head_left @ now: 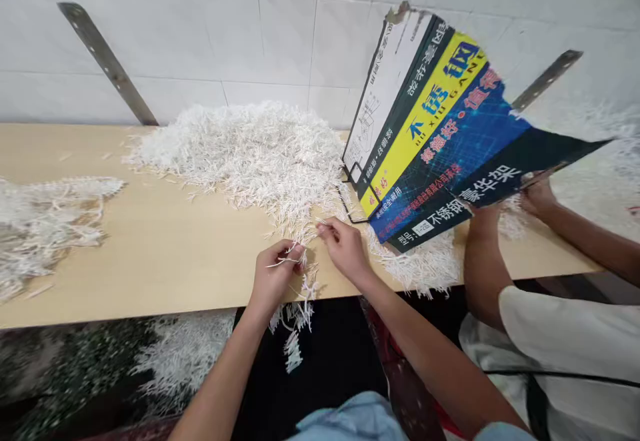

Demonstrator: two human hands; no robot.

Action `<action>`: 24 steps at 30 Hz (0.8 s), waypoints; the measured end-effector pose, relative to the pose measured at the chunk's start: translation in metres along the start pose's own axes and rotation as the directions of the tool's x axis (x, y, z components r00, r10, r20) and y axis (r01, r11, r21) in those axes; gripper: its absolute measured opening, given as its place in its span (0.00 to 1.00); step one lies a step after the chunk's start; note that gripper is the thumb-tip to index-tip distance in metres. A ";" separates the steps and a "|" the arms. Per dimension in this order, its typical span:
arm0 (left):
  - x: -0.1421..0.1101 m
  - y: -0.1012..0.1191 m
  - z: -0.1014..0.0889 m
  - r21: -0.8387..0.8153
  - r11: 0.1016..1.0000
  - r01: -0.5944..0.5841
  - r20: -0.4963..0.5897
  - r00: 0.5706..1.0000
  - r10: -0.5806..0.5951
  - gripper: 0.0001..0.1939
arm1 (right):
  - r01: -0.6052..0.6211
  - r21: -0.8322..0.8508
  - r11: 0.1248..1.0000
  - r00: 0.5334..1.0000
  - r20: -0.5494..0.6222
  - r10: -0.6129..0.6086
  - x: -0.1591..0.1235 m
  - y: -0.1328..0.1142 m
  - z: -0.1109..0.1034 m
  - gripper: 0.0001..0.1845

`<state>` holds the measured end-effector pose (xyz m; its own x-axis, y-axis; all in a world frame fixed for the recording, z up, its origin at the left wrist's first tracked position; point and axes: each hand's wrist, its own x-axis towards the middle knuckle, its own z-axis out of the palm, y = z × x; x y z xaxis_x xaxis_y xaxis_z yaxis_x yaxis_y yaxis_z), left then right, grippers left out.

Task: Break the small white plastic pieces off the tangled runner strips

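My left hand [274, 271] is closed in a pinch on a few thin white strands, which stick out past the fingertips. To its right, my right hand [345, 248] has thumb and forefinger pressed together at the tip of a white strand, at the near edge of the pile. A large heap of short white strands [250, 151] spreads over the wooden table behind both hands. From below my left hand, a tangled string of white strands [295, 321] hangs over the table's front edge. The exact kind of strand is too fine to make out.
A printed cardboard panel [425, 141] stands upright on the right in a black wire stand [357, 220]. Beyond it are a co-worker's hands [537, 194] and more white strands [420, 268]. Another strand pile [45, 221] lies left. Metal brackets [107, 61] rise against the tiled wall.
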<state>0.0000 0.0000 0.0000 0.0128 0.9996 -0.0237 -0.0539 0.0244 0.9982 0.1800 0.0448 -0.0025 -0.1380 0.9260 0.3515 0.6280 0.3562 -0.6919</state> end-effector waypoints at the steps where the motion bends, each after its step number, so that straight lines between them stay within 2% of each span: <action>1: 0.000 0.002 0.001 -0.004 1.000 -0.004 -0.010 1.000 0.004 0.15 | 0.057 -0.031 0.998 0.997 -0.047 -0.059 -0.001 -0.004 0.000 0.12; 3: 0.000 0.005 0.003 -0.011 1.000 -0.009 -0.038 0.999 0.009 0.16 | 0.183 -0.081 0.980 0.976 -0.105 -0.190 -0.005 -0.010 0.000 0.17; 5: 0.000 0.005 0.004 -0.012 1.000 -0.010 -0.080 0.997 0.009 0.16 | 0.330 -0.107 0.938 0.931 -0.127 -0.342 -0.010 -0.013 0.001 0.17; 7: 0.000 0.004 0.004 -0.015 1.000 -0.010 -0.129 0.992 0.008 0.15 | 0.479 -0.106 0.871 0.868 -0.090 -0.488 -0.015 -0.014 0.002 0.14; 9: 0.001 0.001 0.004 -0.017 1.000 -0.017 -0.165 0.986 0.014 0.15 | 0.566 -0.095 0.819 0.823 -0.003 -0.569 -0.018 -0.014 0.004 0.14; 12: 0.003 -0.003 0.003 -0.029 0.999 -0.025 -0.172 0.985 0.020 0.15 | 0.576 -0.082 0.813 0.817 0.060 -0.573 -0.018 -0.012 0.006 0.18; 18: 0.005 -0.003 0.001 -0.263 0.960 0.101 -0.073 0.990 -0.124 0.19 | 0.545 -0.052 0.837 0.839 0.034 -0.544 -0.016 -0.010 0.004 0.22; 20: 0.004 -0.002 0.001 -0.235 0.968 0.084 -0.066 0.993 -0.102 0.20 | 0.532 -0.039 0.846 0.847 0.013 -0.532 -0.016 -0.011 0.004 0.19; 24: 0.001 0.001 0.001 -0.133 0.991 0.014 -0.044 0.999 -0.020 0.18 | 0.481 -0.021 0.877 0.875 -0.057 -0.481 -0.015 -0.011 0.006 0.06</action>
<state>0.0008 0.0011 0.0008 -0.0301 0.9985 -0.0464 -0.1863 0.0400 0.9817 0.1711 0.0275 -0.0040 -0.3790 0.6316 0.6763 0.5002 0.7547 -0.4245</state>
